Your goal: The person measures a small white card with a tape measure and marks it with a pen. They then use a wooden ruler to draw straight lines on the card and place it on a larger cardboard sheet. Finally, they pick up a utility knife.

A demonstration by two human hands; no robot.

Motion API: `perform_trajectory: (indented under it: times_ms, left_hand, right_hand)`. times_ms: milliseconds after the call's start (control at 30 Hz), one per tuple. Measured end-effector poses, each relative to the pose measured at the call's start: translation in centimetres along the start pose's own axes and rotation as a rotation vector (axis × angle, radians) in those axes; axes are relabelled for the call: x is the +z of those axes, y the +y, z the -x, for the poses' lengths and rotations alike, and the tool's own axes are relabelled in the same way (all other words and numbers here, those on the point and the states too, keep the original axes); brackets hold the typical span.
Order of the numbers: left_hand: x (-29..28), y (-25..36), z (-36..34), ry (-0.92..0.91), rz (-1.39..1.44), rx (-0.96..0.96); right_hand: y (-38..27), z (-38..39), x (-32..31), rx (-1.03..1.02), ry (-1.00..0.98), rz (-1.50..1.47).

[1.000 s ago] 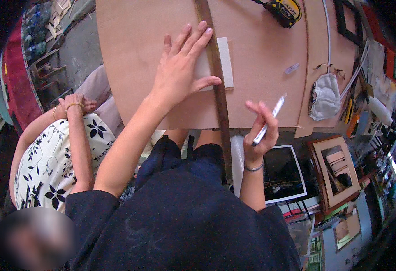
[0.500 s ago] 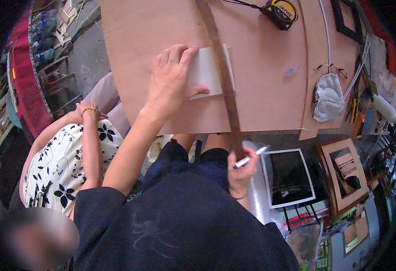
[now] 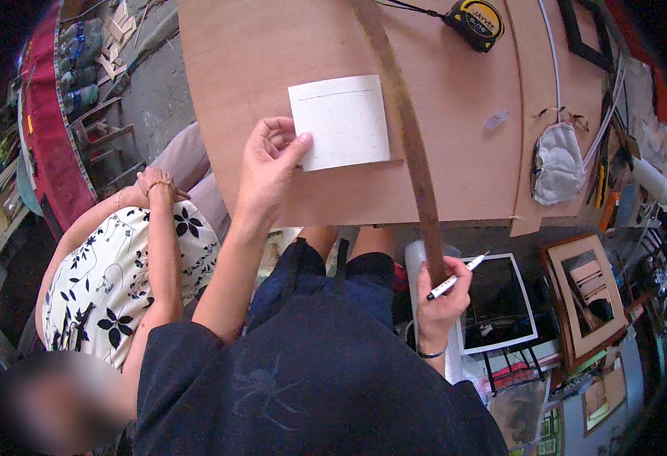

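My left hand [image 3: 271, 156] pinches the lower left edge of a white square card [image 3: 341, 125] between thumb and fingers. A thin dark line runs near the card's top edge. Beside the card's right edge, a long rusty brown metal straightedge [image 3: 403, 106] crosses the pinkish-brown board [image 3: 234, 45] and sticks out past its near edge. My right hand [image 3: 443, 304] grips the straightedge's near end. The same hand also holds a white pen [image 3: 455, 277], its thin tip pointing up and to the right.
A black and yellow tape measure [image 3: 475, 24] and a white cloth mask [image 3: 559, 163] lie on the board. Picture frames [image 3: 588, 296] stand at the right. On the left sits a person in a floral top [image 3: 113, 281], hands folded.
The straightedge has moved right, off the card. My left hand has gone from pressing flat on the card to pinching its edge. My right hand has shifted right with the pen.
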State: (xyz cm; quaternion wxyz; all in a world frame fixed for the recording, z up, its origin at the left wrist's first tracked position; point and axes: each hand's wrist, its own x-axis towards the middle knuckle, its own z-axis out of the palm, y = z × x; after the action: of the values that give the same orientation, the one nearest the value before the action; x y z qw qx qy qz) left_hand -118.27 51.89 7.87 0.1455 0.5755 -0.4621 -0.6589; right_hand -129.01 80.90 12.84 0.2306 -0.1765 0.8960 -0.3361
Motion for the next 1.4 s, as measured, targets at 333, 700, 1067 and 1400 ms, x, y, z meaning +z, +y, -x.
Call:
perform_trajectory:
  times_ms: [333, 700, 1067, 1400]
  left_hand:
    - [1.1, -1.9, 0.7, 0.224, -0.614, 0.344]
    - [3.0, 0.5, -6.9, -0.167, -1.025, 1.019]
    - [2.6, 1.0, -8.1, -0.204, -1.098, 0.983]
    - [2.5, 0.6, -8.5, -0.190, -1.097, 1.004]
  right_hand:
    - [3.9, 3.0, 5.0, -0.040, -0.002, -0.139]
    - [6.8, 4.2, 7.1, -0.096, 0.031, -0.134]
    - [6.9, 4.2, 8.3, -0.144, 0.038, -0.077]
    - [7.2, 3.6, 8.7, -0.156, 0.018, -0.063]
